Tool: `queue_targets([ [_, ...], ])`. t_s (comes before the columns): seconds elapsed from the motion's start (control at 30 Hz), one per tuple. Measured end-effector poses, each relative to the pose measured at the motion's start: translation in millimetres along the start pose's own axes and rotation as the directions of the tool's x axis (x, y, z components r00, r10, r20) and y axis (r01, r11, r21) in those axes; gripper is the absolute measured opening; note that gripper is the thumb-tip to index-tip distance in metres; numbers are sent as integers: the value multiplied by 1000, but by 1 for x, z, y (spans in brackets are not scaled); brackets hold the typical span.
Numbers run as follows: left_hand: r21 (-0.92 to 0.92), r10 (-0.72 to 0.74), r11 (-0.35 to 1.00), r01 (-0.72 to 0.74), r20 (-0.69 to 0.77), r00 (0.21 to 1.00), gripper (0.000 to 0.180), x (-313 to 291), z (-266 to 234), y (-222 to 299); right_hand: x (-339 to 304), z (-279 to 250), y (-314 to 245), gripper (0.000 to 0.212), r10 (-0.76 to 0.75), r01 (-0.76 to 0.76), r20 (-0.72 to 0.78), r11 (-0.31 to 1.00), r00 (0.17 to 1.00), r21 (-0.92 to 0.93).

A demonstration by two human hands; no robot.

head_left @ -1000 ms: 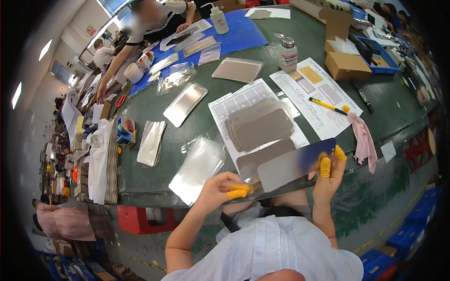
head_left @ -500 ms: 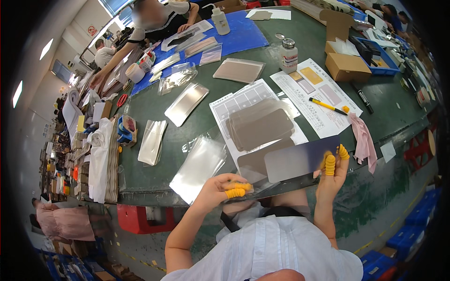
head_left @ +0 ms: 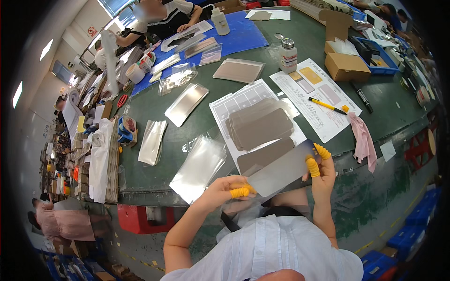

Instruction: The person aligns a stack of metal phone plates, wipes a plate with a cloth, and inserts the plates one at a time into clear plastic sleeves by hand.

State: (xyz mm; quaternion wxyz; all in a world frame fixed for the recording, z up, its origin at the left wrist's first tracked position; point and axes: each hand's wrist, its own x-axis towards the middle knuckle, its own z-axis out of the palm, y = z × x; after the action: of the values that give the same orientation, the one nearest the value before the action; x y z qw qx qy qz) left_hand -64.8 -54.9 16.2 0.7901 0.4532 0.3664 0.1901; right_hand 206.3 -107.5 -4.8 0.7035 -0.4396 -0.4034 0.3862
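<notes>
My right hand (head_left: 322, 171), with ribbed yellow finger cots on the fingertips, pinches the far end of a thin grey translucent sheet (head_left: 281, 171) with rounded corners. The sheet is tilted over the table's near edge, its lower end at the fingers of my left hand (head_left: 225, 192). That hand, also in yellow cots, is closed on what looks like a clear plastic sleeve (head_left: 240, 205), whose outline is hard to make out. Under the sheet lies a darker rounded sheet (head_left: 265, 153). Beyond it, a stack of similar grey sheets (head_left: 260, 125) in clear film rests on a printed paper (head_left: 225, 105).
Clear sleeves (head_left: 199, 164) lie left of the stack, with more packets (head_left: 152, 143) beyond. A printed form (head_left: 323, 103) bears a yellow pen (head_left: 328, 106). Nearby are a bottle (head_left: 288, 56), a pink cloth (head_left: 362, 140) and a cardboard box (head_left: 347, 66). Across the table sits a co-worker (head_left: 164, 16).
My right hand has moved left and slightly down, bringing the grey sheet's lower end to my left fingers. The co-worker's arm has drawn back and lifted something whitish.
</notes>
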Motion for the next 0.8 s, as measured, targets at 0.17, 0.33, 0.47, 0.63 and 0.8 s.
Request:
queue_targets([
  [0.17, 123, -13, 992, 15, -19, 1000, 31, 9, 3, -3, -3, 14, -5, 36, 17, 62, 214, 930, 977, -361],
  [0.33, 201, 23, 979, -22, -1, 1000, 31, 15, 8, 7, -5, 20, 0, 30, 85, -67, 81, 976, 993, -206],
  [0.47, 490, 59, 870, -52, 0, 998, 29, 16, 13, 17, -2, 15, 0, 28, -29, 80, 166, 948, 986, -307],
  [0.63, 204, -93, 975, 83, 40, 995, 30, 24, 13, 32, 0, 17, -7, 30, -76, 165, 240, 911, 968, -378],
  [0.8, 76, -18, 997, 21, -37, 999, 32, 39, 18, 60, 1, 2, -2, 33, -42, 103, 182, 935, 982, -340],
])
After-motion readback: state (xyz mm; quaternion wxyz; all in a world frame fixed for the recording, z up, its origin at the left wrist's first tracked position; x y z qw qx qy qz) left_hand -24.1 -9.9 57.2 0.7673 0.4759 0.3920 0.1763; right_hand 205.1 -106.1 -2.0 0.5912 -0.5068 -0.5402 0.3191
